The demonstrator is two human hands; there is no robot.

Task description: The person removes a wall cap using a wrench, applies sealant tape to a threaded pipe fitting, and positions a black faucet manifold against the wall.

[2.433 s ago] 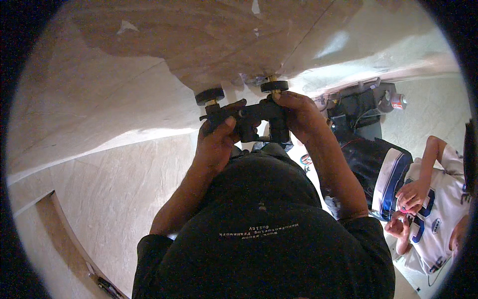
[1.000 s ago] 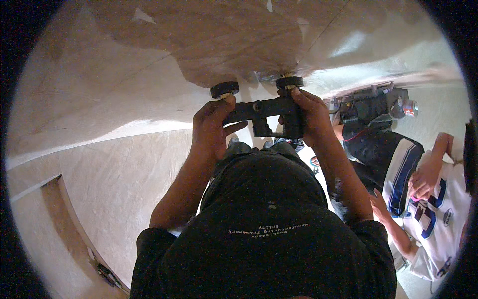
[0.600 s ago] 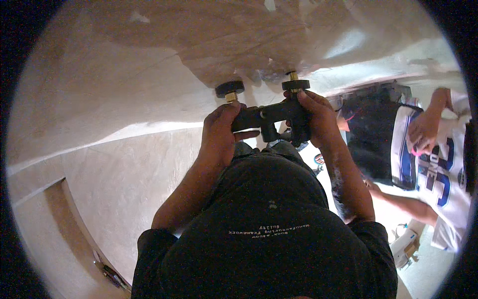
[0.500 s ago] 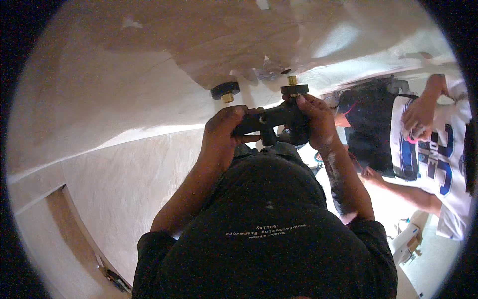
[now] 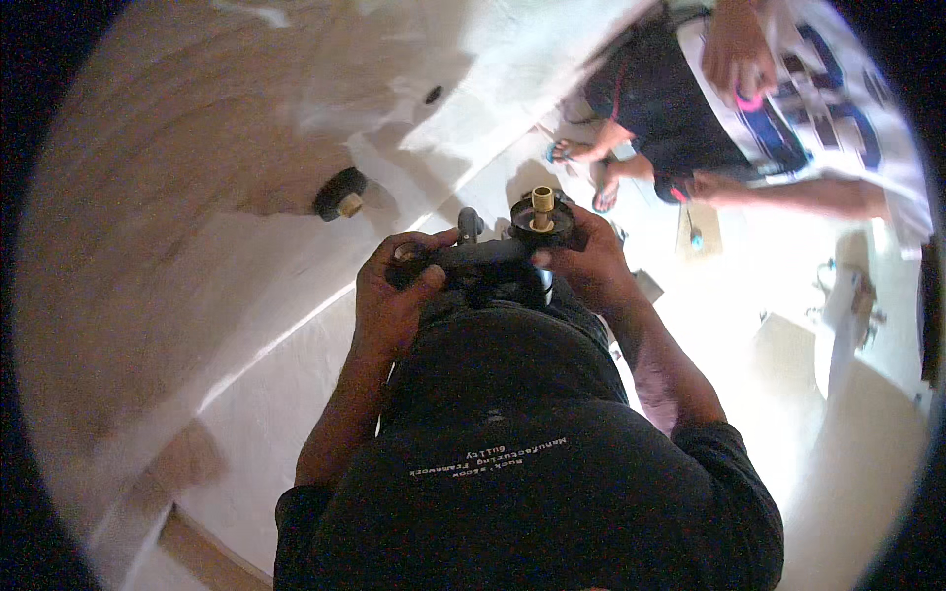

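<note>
A black wall-mounted mixer tap [image 5: 483, 260] is held level at my waist, away from the wall. My left hand [image 5: 386, 300] is wrapped round one end, where a round opening shows between the fingers. My right hand [image 5: 593, 264] grips the other end, just below a round black cover plate [image 5: 529, 232]. A threaded brass connector [image 5: 542, 202] stands up through that plate. On the wall to the left, a second black cover plate [image 5: 342, 187] surrounds a brass pipe end [image 5: 349, 205]. Farther up the wall is a small dark hole [image 5: 434, 95].
The light, mottled wall [image 5: 227, 236] fills the left side. At the upper right another person in dark shorts [image 5: 665, 98] and sandals stands close by, with one hand [image 5: 739, 64] near the waist. A brightly lit floor [image 5: 729, 295] lies to my right, with blurred objects [image 5: 852, 305] on it.
My hands have drawn the mixer tap back from the wall and tilted it, so its brass connector points upward. The view has swung round, showing more floor and the other person's feet.
</note>
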